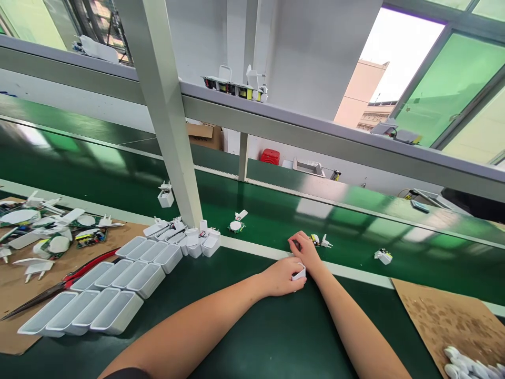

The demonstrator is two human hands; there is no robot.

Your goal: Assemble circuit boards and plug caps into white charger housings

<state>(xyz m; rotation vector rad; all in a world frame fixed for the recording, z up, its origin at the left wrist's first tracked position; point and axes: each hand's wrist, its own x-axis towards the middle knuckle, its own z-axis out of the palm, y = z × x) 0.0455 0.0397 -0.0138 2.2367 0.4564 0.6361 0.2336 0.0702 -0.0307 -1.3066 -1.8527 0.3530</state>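
Note:
My left hand point(281, 277) is closed around a small white plastic casing point(299, 273), whose open end shows between thumb and fingers. Just beyond it, my right hand point(305, 249) reaches over the pale strip at the belt's edge. Its fingers are curled together, and whatever they may hold is hidden. Close beside the right hand, a small circuit board with a white plug point(325, 241) lies on the green belt. To the left on the belt is another board with a round white part point(236, 226).
Rows of open white casings point(117, 310) stand at left. Beside them, red-handled pliers point(65, 284) and several circuit boards point(55, 245) lie on cardboard. A metal post point(165, 110) rises ahead. At right, more cardboard point(453, 310) carries white pieces point(463, 364). A filled casing point(165, 196) sits on the belt.

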